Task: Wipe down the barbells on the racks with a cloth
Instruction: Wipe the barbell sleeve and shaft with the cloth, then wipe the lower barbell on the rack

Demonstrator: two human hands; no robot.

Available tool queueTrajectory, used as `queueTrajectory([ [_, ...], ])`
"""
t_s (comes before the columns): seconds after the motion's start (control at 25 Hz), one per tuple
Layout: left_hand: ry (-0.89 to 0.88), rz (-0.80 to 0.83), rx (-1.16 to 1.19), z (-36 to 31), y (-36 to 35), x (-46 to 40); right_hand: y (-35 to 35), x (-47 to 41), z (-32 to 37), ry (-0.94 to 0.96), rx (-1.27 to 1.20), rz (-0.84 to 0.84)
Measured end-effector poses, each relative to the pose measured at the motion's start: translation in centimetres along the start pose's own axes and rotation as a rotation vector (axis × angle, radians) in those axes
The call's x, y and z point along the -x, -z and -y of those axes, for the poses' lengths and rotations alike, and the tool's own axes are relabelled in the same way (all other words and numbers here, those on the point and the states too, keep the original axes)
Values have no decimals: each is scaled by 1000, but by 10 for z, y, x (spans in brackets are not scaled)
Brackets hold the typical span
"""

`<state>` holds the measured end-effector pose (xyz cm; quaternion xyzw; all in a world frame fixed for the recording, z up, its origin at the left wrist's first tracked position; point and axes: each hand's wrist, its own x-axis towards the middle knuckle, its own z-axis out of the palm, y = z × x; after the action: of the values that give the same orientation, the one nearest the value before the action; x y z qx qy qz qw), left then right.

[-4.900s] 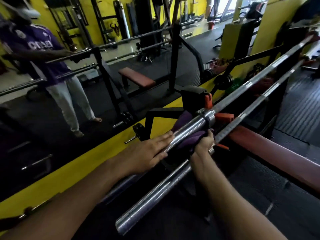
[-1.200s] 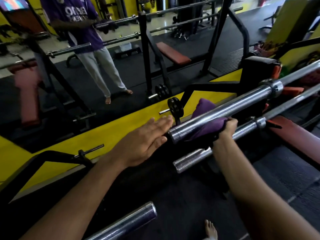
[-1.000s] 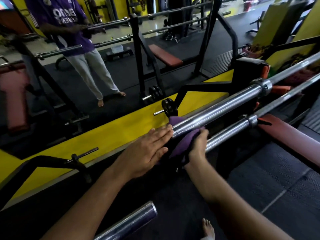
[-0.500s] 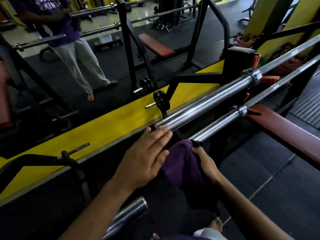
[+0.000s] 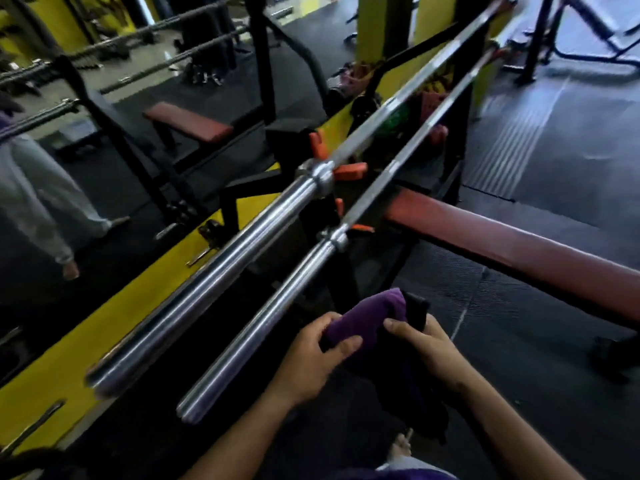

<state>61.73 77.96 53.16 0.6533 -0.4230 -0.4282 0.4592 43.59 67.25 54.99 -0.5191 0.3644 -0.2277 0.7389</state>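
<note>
1. I am holding the purple cloth (image 5: 367,318) in both hands, low in the view and clear of the bars; it is touching neither of them
2. My left hand (image 5: 311,358) is gripping the near-left part of the cloth, thumb lying over the top and fingers curling round its edge
3. My right hand (image 5: 427,351) is grasping the right side of the cloth, thumb on top and fingers tucking under a darker fold that is hanging down between my forearms
4. The upper barbell (image 5: 221,268) is lying on the rack to my left, its thick chrome sleeve pointing toward me and its thin shaft running away to the upper right
5. The lower barbell (image 5: 266,323) is lying just beside it on the right, its sleeve end sitting left of my left hand, near it but apart
6. A red bench pad (image 5: 512,251) is stretching across the right side beyond the cloth
7. The mirror (image 5: 104,168) along the yellow wall on the left is showing racks and a standing person's legs
</note>
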Motion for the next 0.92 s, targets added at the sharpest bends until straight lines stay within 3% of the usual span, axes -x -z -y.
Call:
queueTrajectory([
  [0.2, -105, 151, -57, -36, -97, -99, 133, 2, 10, 150, 217, -261],
  [0.36, -220, 316, -92, -66, -170, -157, 207, 26, 16, 151, 243, -486],
  [0.52, -220, 540, -78, -90, -243, -218, 275, 42, 25, 153, 292, -690],
  [0.92, -360, 1001, -87, -155, -432, -358, 436, 40, 81, 48, 526, -906],
])
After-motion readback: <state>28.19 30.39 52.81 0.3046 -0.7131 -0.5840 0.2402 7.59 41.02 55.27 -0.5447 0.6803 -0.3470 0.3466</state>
